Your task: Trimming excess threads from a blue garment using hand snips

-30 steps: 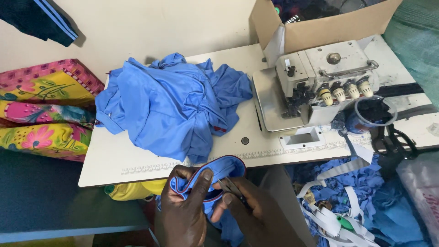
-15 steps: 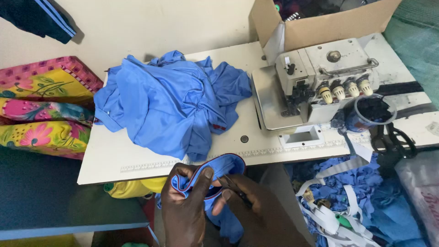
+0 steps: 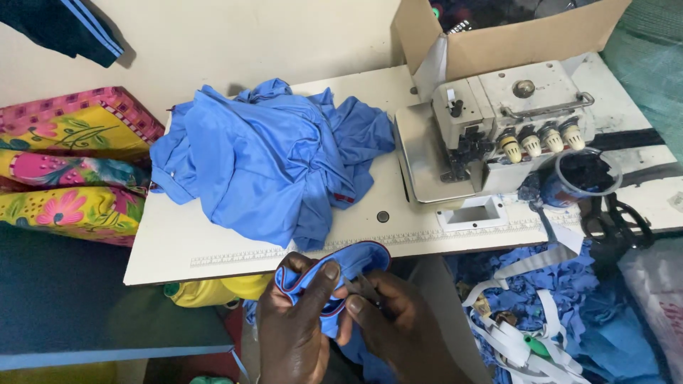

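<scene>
My left hand (image 3: 295, 334) and right hand (image 3: 398, 331) hold a small blue collar piece (image 3: 341, 274) with a red-striped edge, just below the near edge of the table (image 3: 213, 245). The piece curves in an arc; its long axis runs from lower left to upper right, its far end toward the sewing machine (image 3: 498, 131). Left fingers are closed around the strip, thumb on top; right fingers pinch it, and whether they also hold a small tool I cannot tell. On the white table: a heap of blue cloth (image 3: 263, 160), a cardboard box (image 3: 498, 35), a dark cup (image 3: 580, 174). Flowered cushions (image 3: 67, 171) lie left; blue scraps (image 3: 569, 306) cover the floor right. Since half a second ago, both hands keep their grip; nothing else moves.
</scene>
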